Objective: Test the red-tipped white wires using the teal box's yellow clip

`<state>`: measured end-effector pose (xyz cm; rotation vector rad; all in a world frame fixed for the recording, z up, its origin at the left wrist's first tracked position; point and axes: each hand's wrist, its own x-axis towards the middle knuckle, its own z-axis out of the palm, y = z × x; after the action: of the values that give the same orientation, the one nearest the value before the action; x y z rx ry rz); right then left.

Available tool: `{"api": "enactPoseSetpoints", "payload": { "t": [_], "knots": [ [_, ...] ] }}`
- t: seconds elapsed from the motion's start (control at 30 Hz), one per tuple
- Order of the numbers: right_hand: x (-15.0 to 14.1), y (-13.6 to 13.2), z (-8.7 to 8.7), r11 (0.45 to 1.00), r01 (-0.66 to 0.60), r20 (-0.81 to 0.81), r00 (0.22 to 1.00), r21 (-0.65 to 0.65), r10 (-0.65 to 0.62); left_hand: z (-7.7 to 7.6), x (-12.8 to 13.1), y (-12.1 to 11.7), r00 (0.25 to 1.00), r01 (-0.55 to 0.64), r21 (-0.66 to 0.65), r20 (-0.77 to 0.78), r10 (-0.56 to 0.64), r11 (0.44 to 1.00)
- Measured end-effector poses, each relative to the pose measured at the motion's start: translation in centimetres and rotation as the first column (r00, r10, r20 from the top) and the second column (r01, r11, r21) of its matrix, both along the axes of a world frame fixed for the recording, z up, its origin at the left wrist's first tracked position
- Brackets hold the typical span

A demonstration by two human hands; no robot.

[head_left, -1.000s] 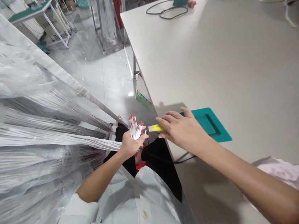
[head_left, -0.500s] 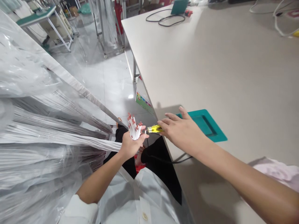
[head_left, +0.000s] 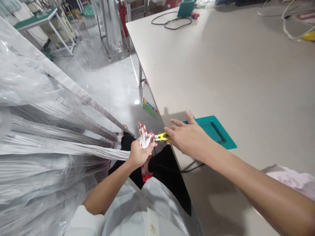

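Note:
My left hand (head_left: 140,153) is closed around a bundle of white wires (head_left: 145,139) below their red-tipped ends, which fan upward. The rest of the bundle runs off to the left. At the table's edge my right hand (head_left: 185,133) is closed on a small yellow hand tool (head_left: 162,136) with a silver tip; its exact kind is hard to make out. The tool's tip meets the wire ends beside my left thumb. Beneath my right wrist, a green tray (head_left: 216,132) lies on the table, partly covered.
The white table (head_left: 221,72) spreads to the right, bearing a black cable (head_left: 177,24), a green box (head_left: 186,8) and a pink cloth (head_left: 290,180). Plastic-wrapped wire bundles (head_left: 49,170) hang along a rail (head_left: 91,98) at left. A wheeled rack (head_left: 108,32) stands behind.
The wire ends in my left hand have shifted slightly right, and the yellow tool's tip is now at them. A single wire end that stood apart before is no longer distinct.

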<state>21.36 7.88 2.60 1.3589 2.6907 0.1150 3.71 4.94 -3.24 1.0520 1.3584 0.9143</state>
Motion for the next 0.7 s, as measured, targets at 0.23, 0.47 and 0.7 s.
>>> {"api": "enactPoseSetpoints", "payload": {
  "t": [0.23, 0.47, 0.7],
  "knots": [
    [0.8, -0.5, -1.0, 0.998, 0.006, -0.099, 0.995, 0.06, 0.0, 0.4, -0.4, -0.1, 1.0, -0.024, -0.005, -0.008, 0.024, 1.0],
    [0.4, -1.4, -0.5, 0.986, -0.029, -0.317, 0.945, 0.162, 0.08, 1.0, -2.5, -1.0, 0.999, -0.02, -0.062, -0.028, 0.018, 0.998],
    [-3.8, -5.1, -1.7, 0.944, -0.04, -0.875, 0.388, -0.328, -0.288, 2.8, -4.1, -2.9, 0.988, 0.087, -0.038, 0.129, -0.081, 0.996]
  ]
}}
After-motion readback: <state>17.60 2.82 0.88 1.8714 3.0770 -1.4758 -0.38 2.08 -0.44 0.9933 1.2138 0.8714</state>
